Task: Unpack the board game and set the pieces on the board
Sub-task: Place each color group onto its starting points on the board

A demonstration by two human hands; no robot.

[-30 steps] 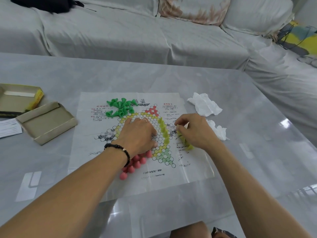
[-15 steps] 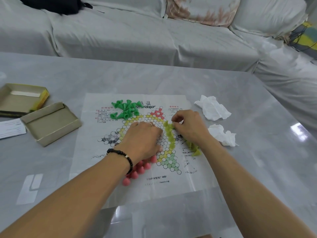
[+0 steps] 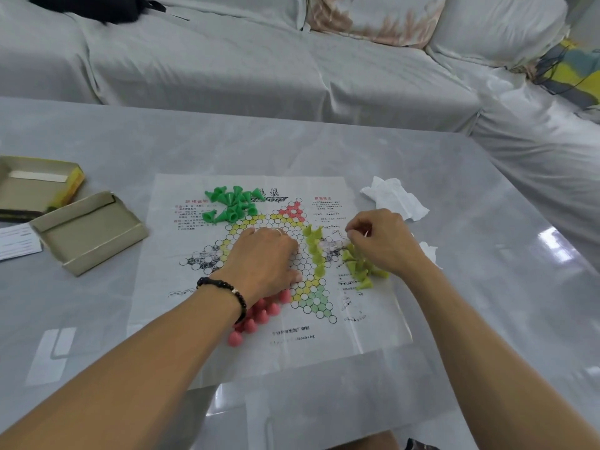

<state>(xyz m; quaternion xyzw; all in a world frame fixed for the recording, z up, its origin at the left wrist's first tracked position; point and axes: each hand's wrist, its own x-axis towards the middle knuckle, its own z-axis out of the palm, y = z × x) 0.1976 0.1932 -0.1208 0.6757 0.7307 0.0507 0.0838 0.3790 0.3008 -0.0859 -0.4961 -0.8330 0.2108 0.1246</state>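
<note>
Paper board (image 3: pixel 259 345) lies flat on the counter (image 3: pixel 97 319); my left hand (image 3: pixel 264 259) presses it, fingers flat, against sliding. Right hand (image 3: pixel 383 237), curled at 2 o'clock, whether pinching a piece I cannot tell. Yellow-green pieces (image 3: pixel 360 266) wait beneath.

A glossy grey marbled worktop (image 3: pixel 422 164) catches bright window reflections (sharpest near its right edge). Behind the worktop runs a sofa (image 3: pixel 227 66) under a pale cover, with a blotched pink cushion (image 3: pixel 373 17) against its back and a dark bag (image 3: pixel 94 6) at its left.
</note>
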